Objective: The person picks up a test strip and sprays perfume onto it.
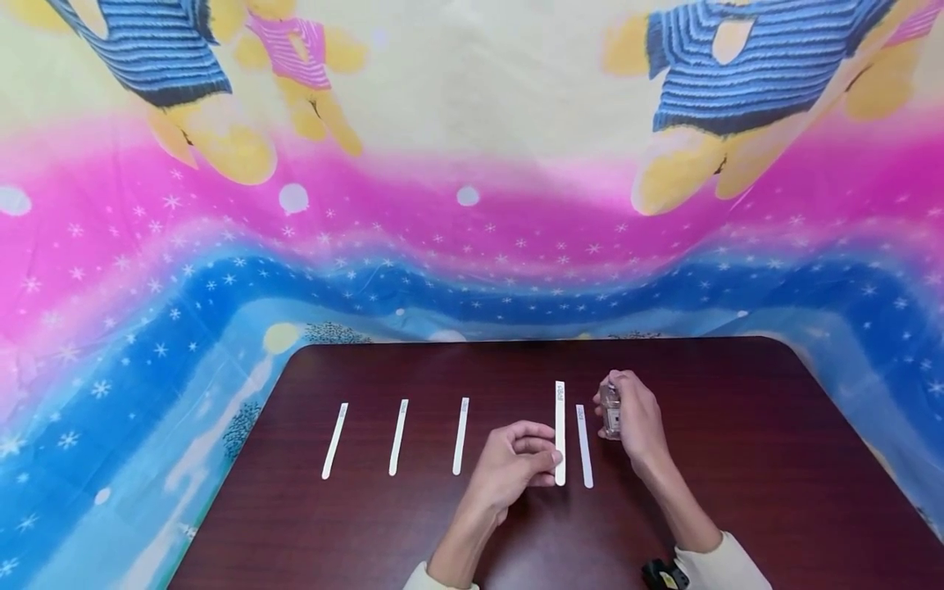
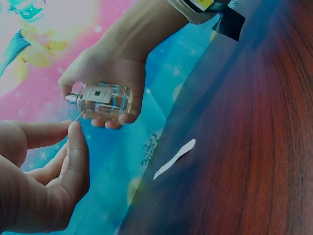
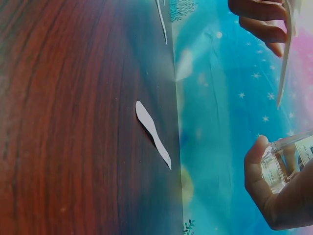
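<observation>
My left hand (image 1: 514, 463) pinches a narrow white perfume test strip (image 1: 560, 434) between thumb and fingers, its lettered end pointing away from me. Held in my right hand (image 1: 643, 416) is a clear glass perfume bottle (image 1: 611, 410) with a pale label. In the left wrist view, a finger lies at the silver top of the bottle (image 2: 105, 102), which faces the raised strip. Seen from the right wrist, the held strip (image 3: 284, 63) hangs apart from the bottle (image 3: 278, 169). Another strip (image 1: 584, 447) lies on the table between the two hands.
Three more strips lie spaced in a row to the left: the outer one (image 1: 335, 441), the middle one (image 1: 398, 438) and the inner one (image 1: 460, 436). The dark wood table (image 1: 767, 442) ends at a colourful patterned cloth (image 1: 472, 246) hanging behind it.
</observation>
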Motion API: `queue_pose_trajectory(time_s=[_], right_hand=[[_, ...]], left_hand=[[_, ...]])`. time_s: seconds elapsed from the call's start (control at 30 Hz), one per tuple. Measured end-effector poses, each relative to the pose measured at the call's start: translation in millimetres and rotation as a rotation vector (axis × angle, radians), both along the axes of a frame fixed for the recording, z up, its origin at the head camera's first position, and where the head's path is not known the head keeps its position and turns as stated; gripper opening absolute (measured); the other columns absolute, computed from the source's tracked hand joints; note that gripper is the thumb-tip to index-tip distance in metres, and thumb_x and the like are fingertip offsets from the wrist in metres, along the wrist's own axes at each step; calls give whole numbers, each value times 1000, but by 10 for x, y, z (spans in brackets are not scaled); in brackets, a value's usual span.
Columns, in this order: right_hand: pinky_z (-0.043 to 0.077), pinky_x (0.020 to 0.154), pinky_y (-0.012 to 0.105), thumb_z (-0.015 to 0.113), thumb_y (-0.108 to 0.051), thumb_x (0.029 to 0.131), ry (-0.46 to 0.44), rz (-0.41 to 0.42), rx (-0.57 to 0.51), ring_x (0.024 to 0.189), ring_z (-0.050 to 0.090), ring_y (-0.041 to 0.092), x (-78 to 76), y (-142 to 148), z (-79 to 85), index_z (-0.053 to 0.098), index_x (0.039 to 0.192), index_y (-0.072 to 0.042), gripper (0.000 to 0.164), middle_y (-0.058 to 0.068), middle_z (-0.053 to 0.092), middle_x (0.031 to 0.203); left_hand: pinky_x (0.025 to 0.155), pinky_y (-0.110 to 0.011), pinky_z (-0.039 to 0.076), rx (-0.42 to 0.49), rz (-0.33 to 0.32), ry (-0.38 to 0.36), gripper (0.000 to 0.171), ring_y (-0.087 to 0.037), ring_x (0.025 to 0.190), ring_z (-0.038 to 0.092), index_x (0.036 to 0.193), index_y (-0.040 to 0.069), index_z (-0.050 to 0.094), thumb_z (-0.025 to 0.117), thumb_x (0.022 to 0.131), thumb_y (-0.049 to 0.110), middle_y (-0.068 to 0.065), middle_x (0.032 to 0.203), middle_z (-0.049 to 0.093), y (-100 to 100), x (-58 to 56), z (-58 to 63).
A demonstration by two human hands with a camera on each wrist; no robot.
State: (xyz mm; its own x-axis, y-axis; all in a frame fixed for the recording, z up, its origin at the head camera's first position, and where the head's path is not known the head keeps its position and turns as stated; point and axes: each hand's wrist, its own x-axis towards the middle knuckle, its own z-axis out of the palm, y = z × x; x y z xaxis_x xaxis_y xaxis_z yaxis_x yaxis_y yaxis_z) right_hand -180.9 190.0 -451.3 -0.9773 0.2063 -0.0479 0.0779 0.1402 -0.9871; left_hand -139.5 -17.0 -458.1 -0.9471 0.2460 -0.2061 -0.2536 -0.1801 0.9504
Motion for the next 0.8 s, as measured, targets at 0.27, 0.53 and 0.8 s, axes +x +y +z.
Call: queue_pose_trajectory(time_s=[0.27, 0.53, 0.8], right_hand=[[63, 58, 37, 38, -36, 115, -10, 8, -17, 79, 67, 16, 40, 39, 7, 59, 108, -9, 35, -1, 67, 89], [63, 58, 36, 38, -36, 115, -2, 29, -22, 78, 66, 14, 104, 89, 43, 59, 105, -11, 34, -3, 67, 88], [63, 58, 36, 38, -36, 115, 4, 35, -22, 77, 66, 13, 140, 129, 71, 59, 104, -11, 34, -2, 67, 88]], left_hand=[[64, -24, 64, -29, 13, 21, 31, -11, 73, 71, 118, -5, 72, 74, 88, -9, -2, 88, 73, -45, -61, -92], [65, -25, 65, -84, 24, 23, 31, -11, 74, 71, 118, -6, 71, 72, 87, -9, -11, 91, 76, -123, -140, -255], [63, -26, 65, -193, 55, 52, 32, -11, 68, 68, 117, -8, 70, 72, 85, -8, -11, 90, 75, -197, -254, -423]])
